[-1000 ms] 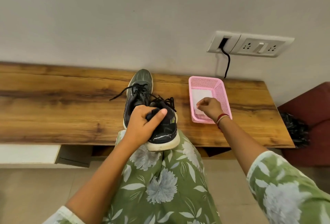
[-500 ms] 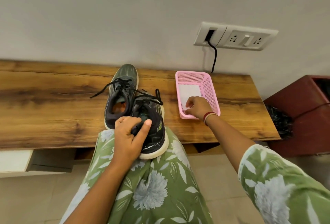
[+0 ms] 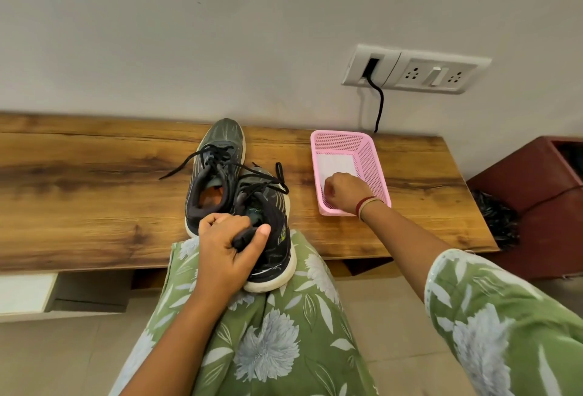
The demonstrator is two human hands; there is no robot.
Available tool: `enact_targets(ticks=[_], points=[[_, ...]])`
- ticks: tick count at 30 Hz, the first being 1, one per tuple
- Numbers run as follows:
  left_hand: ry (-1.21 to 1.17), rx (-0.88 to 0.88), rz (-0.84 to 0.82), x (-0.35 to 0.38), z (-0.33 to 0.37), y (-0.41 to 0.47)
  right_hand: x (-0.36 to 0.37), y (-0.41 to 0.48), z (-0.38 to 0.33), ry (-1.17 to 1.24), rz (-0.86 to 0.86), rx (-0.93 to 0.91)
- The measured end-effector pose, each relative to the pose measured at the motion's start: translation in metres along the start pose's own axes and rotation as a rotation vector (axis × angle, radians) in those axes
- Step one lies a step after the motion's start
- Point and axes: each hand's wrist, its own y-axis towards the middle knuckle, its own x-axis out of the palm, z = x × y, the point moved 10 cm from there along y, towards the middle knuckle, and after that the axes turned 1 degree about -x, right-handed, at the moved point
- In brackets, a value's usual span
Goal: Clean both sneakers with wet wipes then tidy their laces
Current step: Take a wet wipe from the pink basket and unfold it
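Already your left hand [image 3: 227, 247] gripped the nearer sneaker [image 3: 268, 235] at its heel on your lap, while your right hand [image 3: 342, 189], fingers pinched, reached the wet wipes [image 3: 336, 165] in the pink basket [image 3: 369, 156] on the desk [image 3: 94, 190], to the shoe's right.

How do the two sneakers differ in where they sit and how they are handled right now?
The far sneaker lies flat on the wooden bench, untouched; the near sneaker rests on the lap, tilted, gripped at its heel collar by the left hand. Both are dark with loose black laces.
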Motion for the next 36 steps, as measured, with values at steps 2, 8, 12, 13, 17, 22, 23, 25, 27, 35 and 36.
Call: enact_targets(ticks=[2,8,12,13,17,22,23,25,27,35,36], points=[[0.003,0.006,-0.001,-0.003,0.001,0.0,-0.001,0.0,0.011,0.159,0.026,0.07],[0.053,-0.007,-0.111,0.002,-0.001,0.001,-0.003,-0.017,0.062,1.021,0.225,0.415],[0.053,0.03,-0.18,0.002,0.008,0.005,-0.002,-0.021,0.07,1.14,0.209,0.446],[0.052,0.048,-0.195,0.002,0.01,0.006,-0.001,-0.021,0.07,1.153,0.198,0.442],[0.082,0.079,-0.172,-0.008,0.02,0.018,0.004,-0.02,0.068,1.152,0.111,0.4],[0.075,0.026,-0.066,-0.019,0.054,0.073,0.006,-0.019,0.065,1.171,0.041,0.391],[0.04,-0.006,-0.11,-0.009,0.061,0.086,0.003,-0.019,0.066,1.171,0.06,0.381],[-0.02,-0.069,-0.22,0.018,0.07,0.109,-0.006,-0.019,0.069,1.198,0.125,0.373],[0.0,-0.087,-0.301,0.046,0.076,0.126,-0.018,-0.023,0.073,1.34,0.199,0.392],[0.021,-0.207,-0.516,0.128,0.069,0.119,-0.083,-0.063,0.063,1.834,0.42,0.317],[0.008,-0.226,-0.537,0.133,0.07,0.117,-0.087,-0.07,0.058,1.841,0.424,0.31]])
